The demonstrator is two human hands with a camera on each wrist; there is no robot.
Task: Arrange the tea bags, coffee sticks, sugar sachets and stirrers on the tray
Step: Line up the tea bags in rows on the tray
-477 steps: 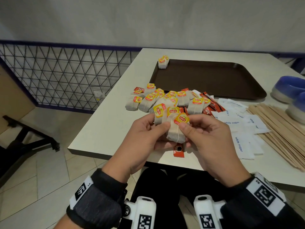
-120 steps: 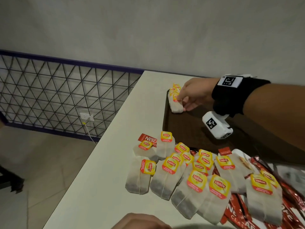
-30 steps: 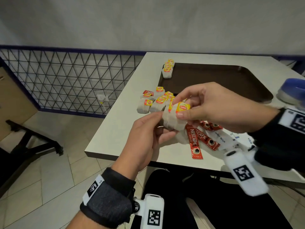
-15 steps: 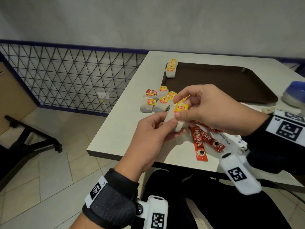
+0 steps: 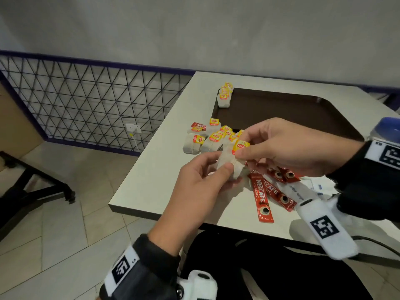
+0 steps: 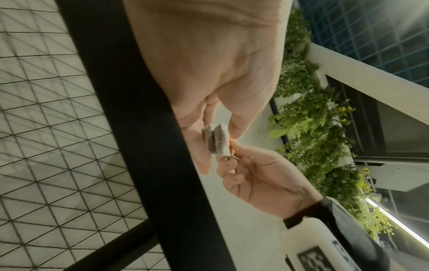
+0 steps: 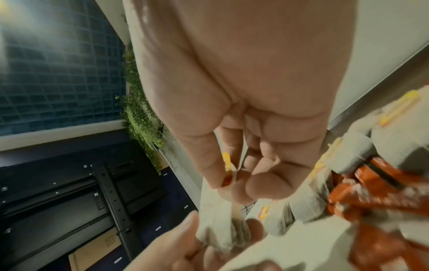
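Note:
Both hands hold tea bags (image 5: 230, 164) above the table's near edge. My left hand (image 5: 207, 178) grips the white pouches from below, two side by side in the left wrist view (image 6: 217, 140). My right hand (image 5: 270, 146) pinches the top at the yellow-red tag (image 5: 240, 146), also seen in the right wrist view (image 7: 226, 176). The brown tray (image 5: 281, 113) lies at the back, with a row of tea bags (image 5: 224, 95) at its far left corner. Loose tea bags (image 5: 207, 137) lie before the tray. Red coffee sticks (image 5: 263, 195) and white sugar sachets (image 5: 300, 191) lie under my right hand.
A blue-lidded container (image 5: 387, 128) stands at the right edge behind my right wrist. The white table (image 5: 155, 169) ends close in front of me and at the left, beside a black wire-mesh fence (image 5: 86, 105). Tiled floor lies below.
The hands have stayed together over the near edge, still working the same tea bags; the right thumb now presses lower on the tag. The view has shifted slightly.

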